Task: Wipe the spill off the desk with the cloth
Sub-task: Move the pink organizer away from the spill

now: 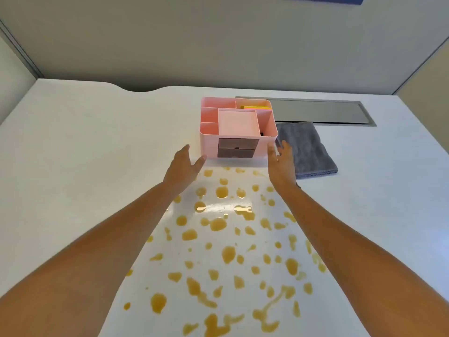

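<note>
The spill (pixel 226 239) covers the near middle of the white desk (pixel 85 147) as a wide scatter of amber-yellow drops and blotches, some round, some run together into thin trails near the bottom edge of the view; a glossy wet sheen shows around the drops in the middle, where light reflects off the surface. The farthest drops lie just in front of a pink desk organizer (pixel 238 127), which has open compartments on top and two grey drawers in its front face. The cloth (pixel 308 149) is grey and soft-looking, lying flat and folded on the desk just to the right of the organizer, well clear of most of the liquid, with its far edge near a long metal cable tray (pixel 315 110) set into the desk. Both arms reach forward over the spill. The left hand (pixel 184 166) is spread with fingers released, its thumb tip near the organizer's lower left corner. The right hand (pixel 281 161) is also spread and loose, palm turned inward beside the organizer's right front corner, partly over the cloth's near left edge; whether either hand actually touches the organizer is hard to tell from this angle.
</note>
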A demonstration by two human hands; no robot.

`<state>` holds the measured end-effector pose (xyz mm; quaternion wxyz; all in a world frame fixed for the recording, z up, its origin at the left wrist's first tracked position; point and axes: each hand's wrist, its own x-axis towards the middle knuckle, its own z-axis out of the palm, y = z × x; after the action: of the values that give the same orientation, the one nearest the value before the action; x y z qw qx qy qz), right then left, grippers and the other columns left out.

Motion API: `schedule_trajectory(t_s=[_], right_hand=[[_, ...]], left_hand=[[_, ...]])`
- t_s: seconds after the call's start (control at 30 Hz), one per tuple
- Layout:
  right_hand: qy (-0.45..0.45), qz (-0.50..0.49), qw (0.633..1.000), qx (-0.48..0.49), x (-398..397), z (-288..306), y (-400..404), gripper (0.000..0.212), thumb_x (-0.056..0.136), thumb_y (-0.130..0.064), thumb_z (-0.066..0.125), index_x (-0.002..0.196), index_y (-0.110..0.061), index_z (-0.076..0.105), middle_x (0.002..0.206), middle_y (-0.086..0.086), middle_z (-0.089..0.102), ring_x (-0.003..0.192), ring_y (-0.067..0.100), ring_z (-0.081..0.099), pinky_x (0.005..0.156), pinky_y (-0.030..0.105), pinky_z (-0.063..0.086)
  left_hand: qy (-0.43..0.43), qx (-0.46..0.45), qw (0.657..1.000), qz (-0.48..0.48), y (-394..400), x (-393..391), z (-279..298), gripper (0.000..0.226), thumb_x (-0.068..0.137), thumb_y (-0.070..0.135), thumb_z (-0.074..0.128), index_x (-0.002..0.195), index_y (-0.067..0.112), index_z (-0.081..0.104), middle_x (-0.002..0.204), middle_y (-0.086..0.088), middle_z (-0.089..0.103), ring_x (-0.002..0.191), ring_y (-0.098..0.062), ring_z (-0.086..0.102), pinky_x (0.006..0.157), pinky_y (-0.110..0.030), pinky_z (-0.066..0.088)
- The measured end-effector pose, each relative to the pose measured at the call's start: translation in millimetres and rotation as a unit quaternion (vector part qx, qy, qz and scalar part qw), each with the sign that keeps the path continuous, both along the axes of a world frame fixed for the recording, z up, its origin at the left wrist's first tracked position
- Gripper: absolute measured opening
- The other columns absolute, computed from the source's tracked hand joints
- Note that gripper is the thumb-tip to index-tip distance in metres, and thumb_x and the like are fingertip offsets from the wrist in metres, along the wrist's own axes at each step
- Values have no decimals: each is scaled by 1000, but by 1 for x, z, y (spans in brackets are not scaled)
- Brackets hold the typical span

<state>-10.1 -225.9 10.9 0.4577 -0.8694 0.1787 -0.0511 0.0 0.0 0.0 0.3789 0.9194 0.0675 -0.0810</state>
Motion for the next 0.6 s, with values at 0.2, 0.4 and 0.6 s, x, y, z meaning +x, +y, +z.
schedule_trajectory(t_s=[0.2,0.4,0.6], right_hand=[[17,-71,990,122,32,15,9,56,97,-49,32,143,-18,29,142,9,45,125,28,46,102,44,40],[10,-121,987,106,48,16,13,35,97,-29,33,127,-18,48,113,10,60,88,24,54,86,45,53],[6,-140,984,106,61,20,21,36,96,-21,34,128,-15,51,118,12,61,87,23,54,84,45,55]], left_hand=[[-5,-130,991,40,-21,22,13,57,93,47,28,132,7,42,137,-15,48,125,-31,44,100,-37,35],[-55,-164,982,72,-32,27,18,37,97,35,25,97,10,53,91,-6,56,88,-22,48,78,-29,35],[-102,-173,974,102,-27,14,12,37,94,39,35,81,5,41,63,7,42,66,-14,42,53,-2,33]])
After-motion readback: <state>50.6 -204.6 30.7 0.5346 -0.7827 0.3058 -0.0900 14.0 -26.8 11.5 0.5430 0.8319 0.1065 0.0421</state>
